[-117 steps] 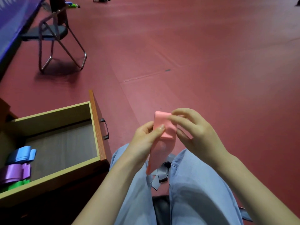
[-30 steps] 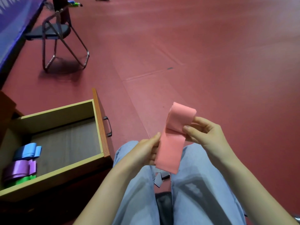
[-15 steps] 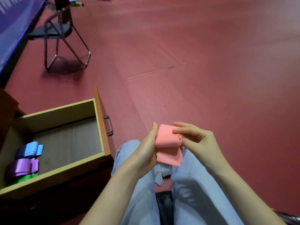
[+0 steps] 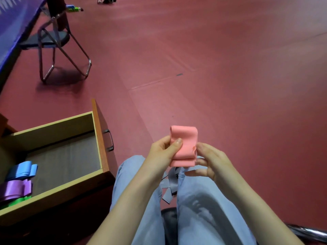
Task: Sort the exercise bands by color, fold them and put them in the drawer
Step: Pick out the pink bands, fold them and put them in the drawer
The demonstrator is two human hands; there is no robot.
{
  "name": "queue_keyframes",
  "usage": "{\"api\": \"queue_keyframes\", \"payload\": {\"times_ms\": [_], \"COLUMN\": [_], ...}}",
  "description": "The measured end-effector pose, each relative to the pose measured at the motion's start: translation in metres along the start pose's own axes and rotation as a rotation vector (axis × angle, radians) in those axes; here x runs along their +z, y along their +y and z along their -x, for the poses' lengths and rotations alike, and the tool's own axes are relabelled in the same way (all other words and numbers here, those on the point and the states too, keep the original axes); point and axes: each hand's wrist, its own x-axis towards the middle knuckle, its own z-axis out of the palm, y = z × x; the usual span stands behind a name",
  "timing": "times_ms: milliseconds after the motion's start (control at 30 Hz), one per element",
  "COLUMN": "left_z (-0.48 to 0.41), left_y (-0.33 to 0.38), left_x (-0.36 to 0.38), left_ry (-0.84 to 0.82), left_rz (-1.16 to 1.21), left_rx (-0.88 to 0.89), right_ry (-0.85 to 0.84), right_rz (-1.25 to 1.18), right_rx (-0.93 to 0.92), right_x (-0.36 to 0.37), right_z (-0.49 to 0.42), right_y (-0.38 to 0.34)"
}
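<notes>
Red floor (image 4: 230, 85), drawer (image 4: 97, 138) at left holding blue band (image 4: 21, 170), purple band (image 4: 16, 189), green band (image 4: 16, 200). We judge folding nearly done: pink band (image 4: 184, 144) above our knees, L hand (image 4: 161, 153) pinching it, R hand (image 4: 211, 162) fingers loose, tips touching its edge; next needs firm hold + carry to drawer. Grey bands (image 4: 171, 184) btw knees partly hidden, count unclear.
</notes>
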Motion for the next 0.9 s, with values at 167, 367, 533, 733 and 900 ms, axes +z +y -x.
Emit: {"api": "queue_keyframes", "payload": {"times_ms": [167, 367, 533, 733, 900], "left_z": [0.001, 0.003, 0.004, 0.019, 0.038], "left_y": [-0.003, 0.005, 0.009, 0.019, 0.027], "left_x": [0.022, 0.040, 0.044, 0.035, 0.004], "left_ry": [0.048, 0.061, 0.102, 0.227, 0.333], "left_rz": [-0.032, -0.049, -0.105, -0.102, -0.080], "left_rx": [0.077, 0.102, 0.131, 0.166, 0.201], "right_ry": [0.007, 0.029, 0.003, -0.110, -0.211], "right_rz": [0.019, -0.028, -0.054, 0.026, 0.071], "right_rx": [-0.063, -0.067, -0.063, -0.081, -0.078], "right_x": [-0.015, -0.024, -0.025, -0.013, 0.023], "right_z": [0.007, 0.012, 0.013, 0.008, -0.001], "right_y": [-0.012, -0.015, -0.021, -0.034, -0.040]}}
